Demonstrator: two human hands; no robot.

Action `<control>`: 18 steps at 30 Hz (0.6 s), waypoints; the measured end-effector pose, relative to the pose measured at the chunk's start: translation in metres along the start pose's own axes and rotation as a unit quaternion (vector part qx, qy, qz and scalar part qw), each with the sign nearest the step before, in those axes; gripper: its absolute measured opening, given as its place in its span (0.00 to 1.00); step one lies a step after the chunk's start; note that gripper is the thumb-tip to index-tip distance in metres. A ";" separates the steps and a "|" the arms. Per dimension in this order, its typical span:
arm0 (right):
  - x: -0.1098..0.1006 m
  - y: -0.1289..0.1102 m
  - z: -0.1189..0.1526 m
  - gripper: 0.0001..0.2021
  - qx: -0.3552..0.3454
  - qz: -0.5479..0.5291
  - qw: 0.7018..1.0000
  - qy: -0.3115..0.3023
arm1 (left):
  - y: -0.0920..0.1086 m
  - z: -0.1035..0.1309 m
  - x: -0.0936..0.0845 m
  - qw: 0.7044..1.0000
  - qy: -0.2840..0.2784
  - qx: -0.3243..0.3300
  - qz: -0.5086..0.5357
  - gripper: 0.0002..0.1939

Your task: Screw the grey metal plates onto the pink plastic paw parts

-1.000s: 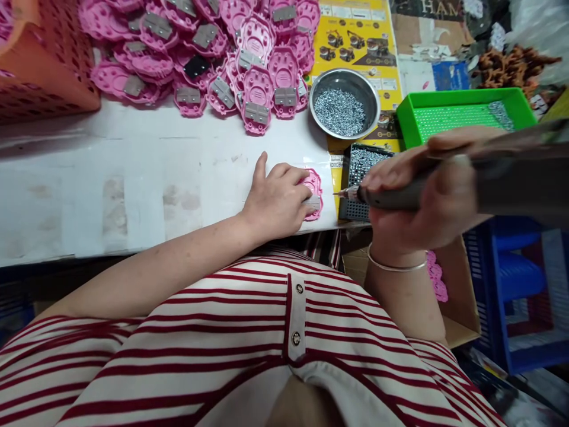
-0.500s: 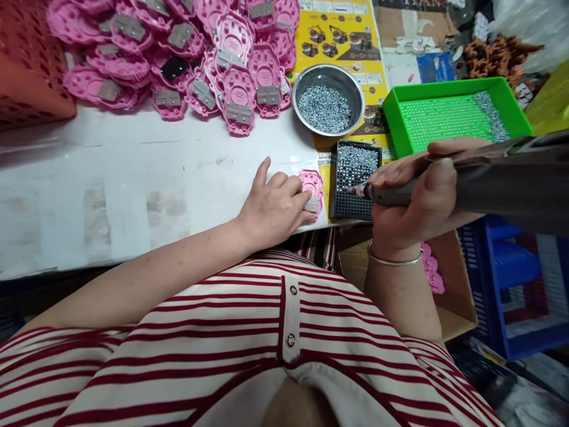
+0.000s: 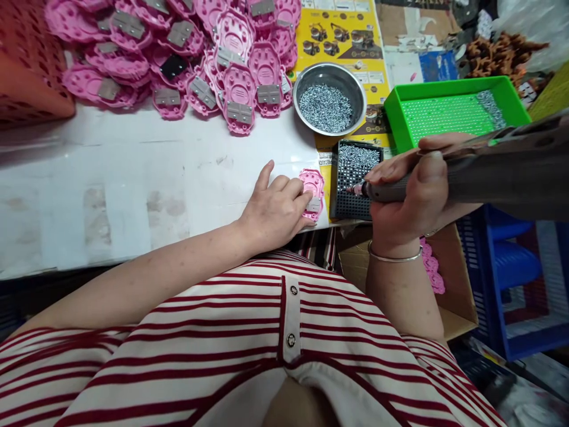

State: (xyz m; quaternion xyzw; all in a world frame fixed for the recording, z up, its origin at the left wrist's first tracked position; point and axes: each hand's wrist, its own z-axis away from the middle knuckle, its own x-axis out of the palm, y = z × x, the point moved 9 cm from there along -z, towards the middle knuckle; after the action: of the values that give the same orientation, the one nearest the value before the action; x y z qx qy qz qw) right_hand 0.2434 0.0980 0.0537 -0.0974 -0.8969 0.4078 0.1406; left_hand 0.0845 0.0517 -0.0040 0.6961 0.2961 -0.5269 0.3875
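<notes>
Under the fingers of my left hand [image 3: 278,207] lies a pink plastic shell [image 3: 312,184] with a grey metal plate [image 3: 313,205] at its near end. The thumb and fingers grip its left edge against the white table. My right hand [image 3: 409,196] is wrapped round a dark electric screwdriver [image 3: 484,184], held nearly level. Its bit points left, over the black perforated screw tray [image 3: 355,204], whose far part is covered with small silvery screws [image 3: 359,157]. Whether the bit touches a screw, I cannot tell.
A metal bowl [image 3: 361,110] of screws stands behind the black tray, with a green tray [image 3: 448,89] to its right. Many pink shells [image 3: 240,98] with metal plates are heaped at the back left, beside an orange basket [image 3: 31,65]. A blue crate [image 3: 489,308] stands low at right.
My right hand and the screwdriver have shifted slightly left, the bit moving a little over the black tray. My left hand stays on the pink shell.
</notes>
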 end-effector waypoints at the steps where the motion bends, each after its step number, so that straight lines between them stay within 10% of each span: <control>1: 0.001 -0.005 -0.002 0.13 -0.007 -0.005 1.000 -0.001 | -0.001 0.000 0.000 1.000 0.001 -0.002 0.003 0.20; 9: 0.023 -0.043 0.006 0.10 0.008 -0.067 0.995 -0.073 | -0.003 0.000 0.001 1.000 0.002 -0.005 0.015 0.20; 18: 0.030 -0.022 0.027 0.17 0.058 0.005 0.990 -0.127 | -0.001 0.000 0.002 1.000 0.014 -0.013 0.006 0.20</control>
State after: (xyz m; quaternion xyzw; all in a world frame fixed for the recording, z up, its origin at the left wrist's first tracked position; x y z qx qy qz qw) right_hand 0.2050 0.0734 0.0582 -0.0413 -0.8817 0.4690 0.0290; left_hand 0.0839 0.0519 -0.0064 0.7003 0.3043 -0.5104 0.3956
